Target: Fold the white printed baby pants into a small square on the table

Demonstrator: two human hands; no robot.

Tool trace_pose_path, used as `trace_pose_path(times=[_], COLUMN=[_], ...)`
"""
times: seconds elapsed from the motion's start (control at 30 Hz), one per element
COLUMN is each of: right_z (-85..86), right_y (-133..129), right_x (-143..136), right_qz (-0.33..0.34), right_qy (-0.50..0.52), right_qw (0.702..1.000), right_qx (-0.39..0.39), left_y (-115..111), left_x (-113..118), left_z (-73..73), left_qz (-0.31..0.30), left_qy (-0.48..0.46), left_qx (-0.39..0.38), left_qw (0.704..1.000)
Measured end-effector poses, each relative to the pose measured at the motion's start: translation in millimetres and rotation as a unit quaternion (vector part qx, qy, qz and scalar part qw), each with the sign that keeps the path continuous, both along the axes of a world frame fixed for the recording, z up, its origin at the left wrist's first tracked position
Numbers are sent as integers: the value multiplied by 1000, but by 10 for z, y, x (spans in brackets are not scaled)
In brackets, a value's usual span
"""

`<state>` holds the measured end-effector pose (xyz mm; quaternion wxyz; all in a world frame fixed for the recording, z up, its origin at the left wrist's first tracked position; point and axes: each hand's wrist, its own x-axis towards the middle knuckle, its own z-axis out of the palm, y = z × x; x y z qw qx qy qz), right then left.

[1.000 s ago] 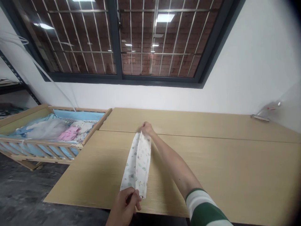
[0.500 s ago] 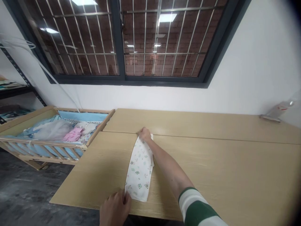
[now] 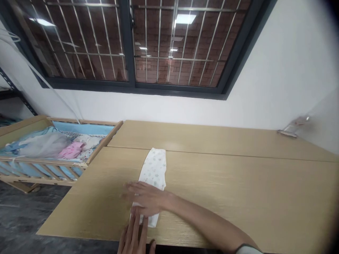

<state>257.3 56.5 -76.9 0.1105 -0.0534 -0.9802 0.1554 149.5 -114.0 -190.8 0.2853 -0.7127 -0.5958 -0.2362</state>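
Observation:
A long, narrow white garment (image 3: 153, 168) with a small printed pattern lies on the wooden table, shaped like baby trousers folded lengthwise. My right hand (image 3: 148, 198) is stretched across its lower half, palm down, fingers extended to the left and slightly blurred. It wears a ring and covers part of the cloth. My left hand (image 3: 135, 233) is at the garment's near left end by the table's front edge, fingers extended forward and its fingertips at the cloth. Neither hand grips the fabric.
The wooden table (image 3: 225, 190) has a seam across its far part. To the left stands a wooden crib (image 3: 103, 144) holding bedding and a pink cloth (image 3: 71, 150). A clear plastic packet (image 3: 293, 127) is at the back right, below a barred window (image 3: 174, 53).
My right hand has let go of the garment's far end and come back over its lower half. My left hand has gone from pinching the near corner to lying with fingers extended.

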Motion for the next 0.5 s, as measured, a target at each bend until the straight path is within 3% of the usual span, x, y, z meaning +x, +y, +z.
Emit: trace_pose_path(times=[0.1,0.2,0.33,0.5], right_z=[-150,-268,-362,-433], right_y=[-220,-134,297,1051], right_x=[97,168,211,240], right_qz=[31,17,-69,-162], right_qy=[-20,-36,-54,-80], right_qw=[999,999,996,983], right_qx=[6,0,-15,-34], left_y=[-60,-103,-132,-146], left_x=[-9,1,63,86], left_z=[-182,-182,-53,-4], left_qz=[-10,-2,17,9], left_qy=[34,24,-33,-48], left_qx=[18,-17,-75,-94], left_qw=[999,1000,996,994])
